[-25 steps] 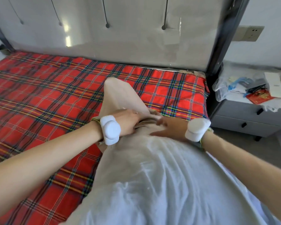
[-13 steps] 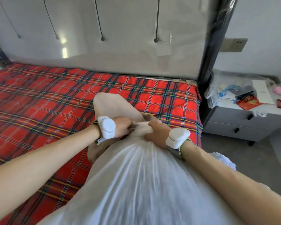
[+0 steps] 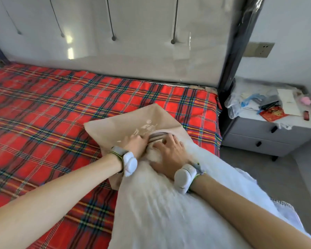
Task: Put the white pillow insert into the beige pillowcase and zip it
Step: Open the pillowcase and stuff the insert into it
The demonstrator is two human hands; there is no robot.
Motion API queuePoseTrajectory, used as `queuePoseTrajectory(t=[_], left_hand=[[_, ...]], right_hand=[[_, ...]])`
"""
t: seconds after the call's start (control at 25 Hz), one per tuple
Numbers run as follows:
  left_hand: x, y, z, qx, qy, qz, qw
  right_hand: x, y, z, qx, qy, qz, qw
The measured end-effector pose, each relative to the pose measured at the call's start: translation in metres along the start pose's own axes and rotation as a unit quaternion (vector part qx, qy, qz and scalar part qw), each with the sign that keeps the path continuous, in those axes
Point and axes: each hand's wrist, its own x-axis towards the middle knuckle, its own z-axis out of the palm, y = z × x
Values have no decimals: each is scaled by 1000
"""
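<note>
Near the bed [image 3: 43, 114] right edge, our left hand [image 3: 136, 143] grips the beige pillowcase [image 3: 126, 126] mouth and our right hand [image 3: 171, 150] clutches the white pillow insert [image 3: 160, 203]; next we should push it deeper.

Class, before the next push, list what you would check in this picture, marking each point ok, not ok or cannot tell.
1. Beige fabric pillowcase lies on the red plaid bedsheet: ok.
2. Left hand holds the pillowcase mouth open: ok.
3. Right hand grips the white pillow insert at the mouth: ok.
4. Insert mostly inside: not ok, most lies outside.
5. Zip fully open: cannot tell.
</note>
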Motion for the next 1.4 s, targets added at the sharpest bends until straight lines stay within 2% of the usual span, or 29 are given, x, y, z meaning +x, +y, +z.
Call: queuePoseTrajectory(t=[0.04, 0.16, 0.32, 0.48, 0.56, 0.64, 0.76, 0.84, 0.88, 0.96, 1.0, 1.04, 1.08, 1.12, 1.24, 1.28, 1.4], left_hand=[[-2, 7, -2, 15, 31, 16, 999], [0, 2, -9, 37, 65, 98, 992], [6, -4, 1, -14, 25, 46, 999], [9, -11, 9, -69, 59, 20, 996], [6, -5, 4, -198, 84, 21, 976], [3, 0, -2, -316, 69, 67, 944], [-12, 6, -7, -396, -6, 117, 911], [-16, -2, -5, -461, -48, 104, 880], [-16, -7, -5, -465, -67, 105, 877], [-13, -14, -8, -402, -84, 129, 903], [-9, -15, -10, -344, -83, 142, 924], [-6, -14, -14, -287, -81, 152, 942], [-3, -11, -18, -245, -72, 155, 954], [1, -5, -21, -225, -52, 147, 962], [14, 19, -32, -215, 28, 128, 968], [19, 28, -35, -189, 24, 135, 972], [35, 47, -42, -11, -36, 150, 988]], right_hand=[[6, 2, 2, 0, 59, -21, 998], [-1, -11, 19, -57, 16, -47, 997], [3, -2, 24, -61, -36, -63, 996], [6, -10, 27, -47, -61, -70, 995], [10, -9, 35, -40, -86, -66, 993], [16, 0, 38, -43, -97, -45, 993], [27, 0, 32, -35, -186, 31, 981], [32, -21, 20, -116, -182, 37, 976], [28, -23, 13, -121, -182, 23, 976], [22, -1, -13, 6, -193, -31, 981], [17, 13, -33, 80, -189, -16, 979], [15, 29, -45, 129, -152, 11, 980], [15, 49, -52, 134, -105, 42, 985], [20, 55, -50, 93, -73, 74, 990], [15, 56, -28, -29, -138, 128, 982], [13, 52, -22, -41, -130, 118, 984], [0, 39, -21, -61, -84, 88, 991]])
